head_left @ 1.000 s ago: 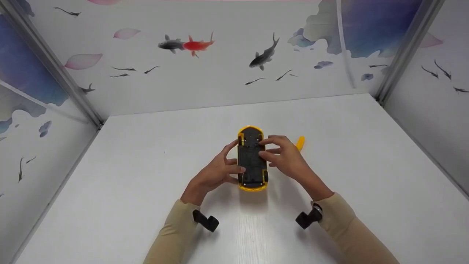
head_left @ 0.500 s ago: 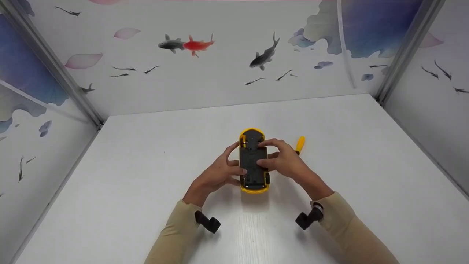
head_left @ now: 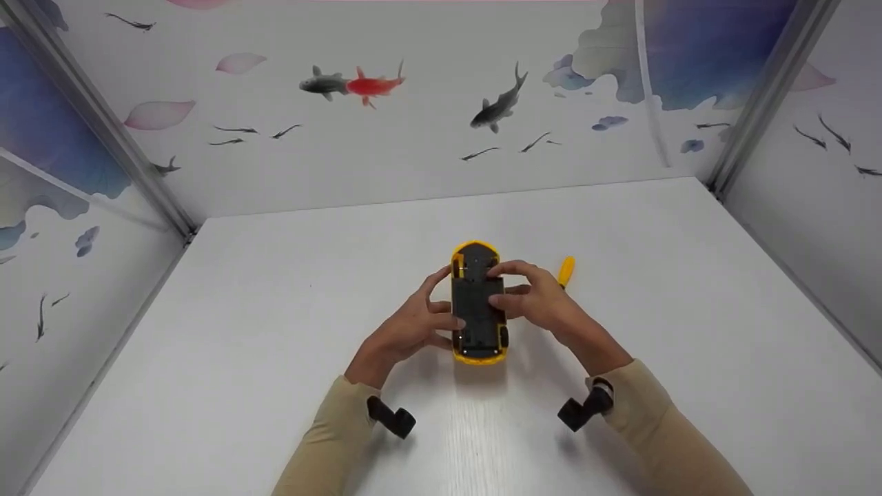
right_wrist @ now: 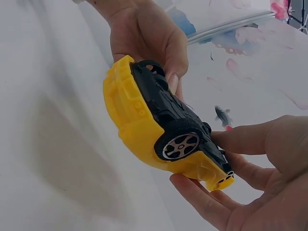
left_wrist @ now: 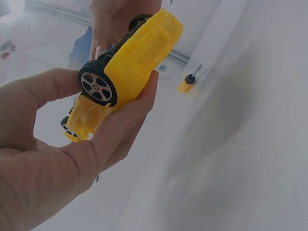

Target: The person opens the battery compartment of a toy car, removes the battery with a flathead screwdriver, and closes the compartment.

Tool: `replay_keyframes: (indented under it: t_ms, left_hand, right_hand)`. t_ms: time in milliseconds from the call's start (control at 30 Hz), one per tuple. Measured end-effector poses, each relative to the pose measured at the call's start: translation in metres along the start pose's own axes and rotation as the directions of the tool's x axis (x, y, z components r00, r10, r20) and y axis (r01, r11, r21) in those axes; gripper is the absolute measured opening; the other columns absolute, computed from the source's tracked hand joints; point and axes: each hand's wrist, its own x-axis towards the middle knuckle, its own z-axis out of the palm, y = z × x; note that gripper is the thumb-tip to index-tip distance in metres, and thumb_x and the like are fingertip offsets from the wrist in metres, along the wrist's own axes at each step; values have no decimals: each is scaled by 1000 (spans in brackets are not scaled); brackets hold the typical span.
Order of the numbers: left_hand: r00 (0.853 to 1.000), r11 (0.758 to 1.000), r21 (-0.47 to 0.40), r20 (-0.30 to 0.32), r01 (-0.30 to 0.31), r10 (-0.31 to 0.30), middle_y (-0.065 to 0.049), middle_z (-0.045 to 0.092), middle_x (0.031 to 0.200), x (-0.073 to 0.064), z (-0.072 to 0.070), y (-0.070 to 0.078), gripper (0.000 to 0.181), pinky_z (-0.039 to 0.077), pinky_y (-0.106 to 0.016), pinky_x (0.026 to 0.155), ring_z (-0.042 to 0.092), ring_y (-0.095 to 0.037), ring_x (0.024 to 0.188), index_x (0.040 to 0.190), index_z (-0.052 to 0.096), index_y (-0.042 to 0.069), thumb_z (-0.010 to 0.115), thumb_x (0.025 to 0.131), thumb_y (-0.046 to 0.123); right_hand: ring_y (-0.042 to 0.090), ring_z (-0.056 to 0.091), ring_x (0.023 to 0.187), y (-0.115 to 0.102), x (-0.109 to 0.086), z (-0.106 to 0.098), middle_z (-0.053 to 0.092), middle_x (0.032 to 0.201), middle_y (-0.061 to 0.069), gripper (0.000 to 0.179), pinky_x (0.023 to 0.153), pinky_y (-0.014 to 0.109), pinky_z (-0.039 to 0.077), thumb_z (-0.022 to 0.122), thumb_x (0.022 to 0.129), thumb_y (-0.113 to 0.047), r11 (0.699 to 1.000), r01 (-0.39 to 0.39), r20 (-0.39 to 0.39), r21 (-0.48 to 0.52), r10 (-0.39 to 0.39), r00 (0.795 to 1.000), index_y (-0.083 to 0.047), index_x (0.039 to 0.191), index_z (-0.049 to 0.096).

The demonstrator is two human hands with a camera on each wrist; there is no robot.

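A yellow toy car is held above the table with its black underside facing the head camera. My left hand grips the car's left side, its thumb on the underside near the lower end. From the other side my right hand holds it, thumb and a finger on the black base and other fingers partly hidden along the edge. A spoked black wheel shows close to the left thumb in the left wrist view. Just beyond the right hand lies a screwdriver with a yellow handle; its shaft shows in the left wrist view.
The white table spreads around both hands. Behind it stands a white panel printed with fish and petals, with metal posts at its two corners. A small black camera is strapped to each wrist.
The car has shifted slightly toward me and to the right with both hands on it. My right thumb has moved a little lower on the base. More of the screwdriver's handle shows.
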Motion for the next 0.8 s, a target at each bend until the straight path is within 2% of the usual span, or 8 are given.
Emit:
replay_keyframes:
  t_ms: [100,233,333,433,600,800]
  left_hand:
    - [1000,1000,-2,-3,1,-1,-26,51,145,0,0,-1,104,53,-60,97,60,-39,126,160,9,32,68,81,2]
    - [1000,1000,-2,-13,9,-9,-25,50,147,1,0,-2,104,53,-59,97,59,-39,127,160,10,33,69,81,2]
    - [1000,1000,2,-12,0,0,-26,50,146,1,0,-3,103,53,-60,97,60,-39,126,160,9,32,68,81,2]
    - [1000,1000,2,-13,-6,6,-28,49,145,2,0,-3,103,53,-60,96,61,-39,125,161,8,31,67,82,2]
    - [1000,1000,1,-22,-4,4,-28,49,146,1,0,-3,103,53,-60,97,60,-39,126,161,8,31,67,82,2]
    - [1000,1000,0,-21,3,-3,-27,48,147,3,1,-4,103,52,-61,98,58,-40,129,160,9,32,68,81,2]
  right_hand:
    - [38,55,133,-1,-1,0,42,154,17,38,105,50,52,64,97,-10,1000,6,1,4,-6,1000,-13,134,55]
    - [39,47,140,-5,-5,0,34,159,14,34,110,54,46,61,98,-12,998,20,-36,-66,-22,999,-16,131,57]
    - [40,43,144,-9,-8,0,34,158,14,29,111,57,44,61,98,-13,992,37,-83,-118,-47,995,-17,127,61]
    - [39,42,143,-12,-11,0,42,153,14,26,110,58,44,62,98,-13,988,63,-116,-141,-80,990,-16,124,64]
    - [36,54,132,-12,-12,1,62,136,15,23,106,54,49,60,98,-9,980,117,-127,-161,-139,982,-13,120,65]
    - [34,60,125,-11,-11,0,67,128,16,23,105,52,51,60,98,-6,977,131,-128,-170,-153,980,-11,120,66]
